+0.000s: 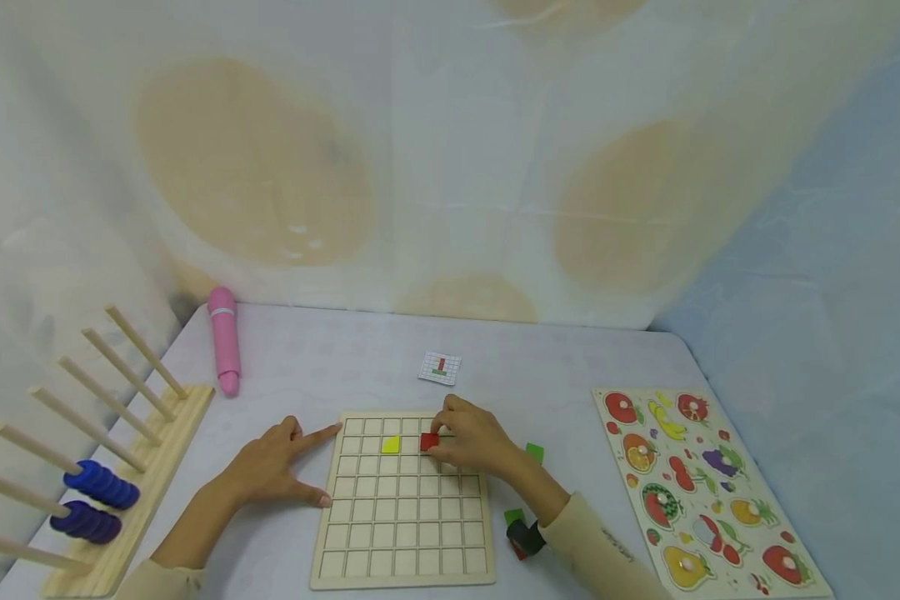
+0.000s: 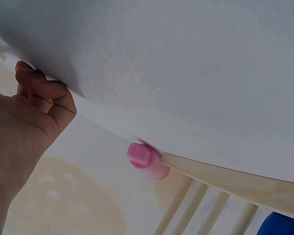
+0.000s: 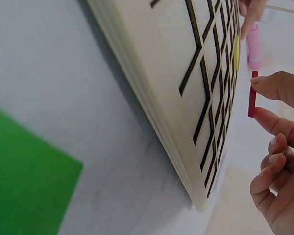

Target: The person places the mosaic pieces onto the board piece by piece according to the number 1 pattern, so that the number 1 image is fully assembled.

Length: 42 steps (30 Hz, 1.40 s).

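your right hand (image 1: 471, 435) pinched the red square tile (image 1: 429, 443) above the wooden grid board (image 1: 407, 582); your left hand (image 1: 276, 463), outstretched, touched the board's edge.

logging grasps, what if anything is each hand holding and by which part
The right hand pinches the red square tile by opposite edges, between thumb and index finger. The left hand holds nothing.

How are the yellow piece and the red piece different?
The yellow piece lies on the grid board; the red piece is pinched by the right hand. The yellow piece looks trimmed at one corner; the red piece looks square. Both are small and flat.
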Available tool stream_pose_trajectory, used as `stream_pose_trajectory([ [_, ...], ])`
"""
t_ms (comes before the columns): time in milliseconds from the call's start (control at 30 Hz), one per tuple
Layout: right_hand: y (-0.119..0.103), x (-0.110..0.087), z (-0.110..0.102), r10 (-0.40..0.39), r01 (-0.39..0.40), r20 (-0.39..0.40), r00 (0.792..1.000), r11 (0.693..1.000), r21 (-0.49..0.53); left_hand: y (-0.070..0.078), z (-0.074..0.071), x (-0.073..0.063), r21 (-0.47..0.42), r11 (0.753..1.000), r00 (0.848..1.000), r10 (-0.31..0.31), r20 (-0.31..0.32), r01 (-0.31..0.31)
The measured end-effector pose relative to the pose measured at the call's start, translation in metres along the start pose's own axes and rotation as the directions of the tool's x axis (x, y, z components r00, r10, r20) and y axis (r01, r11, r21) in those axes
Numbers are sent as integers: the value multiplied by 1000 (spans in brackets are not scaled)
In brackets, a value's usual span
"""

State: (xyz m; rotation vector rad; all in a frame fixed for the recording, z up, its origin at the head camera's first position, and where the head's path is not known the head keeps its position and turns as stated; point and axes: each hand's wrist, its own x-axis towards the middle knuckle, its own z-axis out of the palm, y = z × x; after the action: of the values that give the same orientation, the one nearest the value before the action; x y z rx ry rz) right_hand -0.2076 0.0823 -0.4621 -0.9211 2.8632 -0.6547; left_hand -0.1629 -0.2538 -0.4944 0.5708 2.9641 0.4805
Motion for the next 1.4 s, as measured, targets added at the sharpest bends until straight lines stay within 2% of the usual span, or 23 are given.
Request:
stream_pose_trajectory([
  [133, -5, 3, 6, -20, 21, 21, 1000, 999, -34, 0, 0, 0, -3, 1000, 1000, 6, -5, -6],
  [333, -9, 7, 12, -76, 75, -11, 997, 992, -97, -1, 1, 0, 1, 1000, 1000, -1, -1, 1],
  [467, -12, 11, 12, -69, 66, -17, 997, 992, -112, -1, 1, 0, 8, 1000, 1000, -9, 2, 9],
  [733, -13, 17, 17, -64, 69, 37, 997, 986, -153, 0, 0, 1, 11, 1000, 1000, 10, -14, -10],
  [1133, -14, 14, 21, -34, 36, 19, 999, 993, -110, 2, -1, -1, 9, 1000, 1000, 7, -16, -7],
  [1300, -16, 10, 14, -36, 37, 15, 999, 993, -111, 3, -2, -1, 0, 1000, 1000, 6, -4, -6],
  [1400, -16, 6, 6, -36, 36, 9, 999, 997, -64, 2, -2, -1, 5, 1000, 1000, 1, 1, -1],
])
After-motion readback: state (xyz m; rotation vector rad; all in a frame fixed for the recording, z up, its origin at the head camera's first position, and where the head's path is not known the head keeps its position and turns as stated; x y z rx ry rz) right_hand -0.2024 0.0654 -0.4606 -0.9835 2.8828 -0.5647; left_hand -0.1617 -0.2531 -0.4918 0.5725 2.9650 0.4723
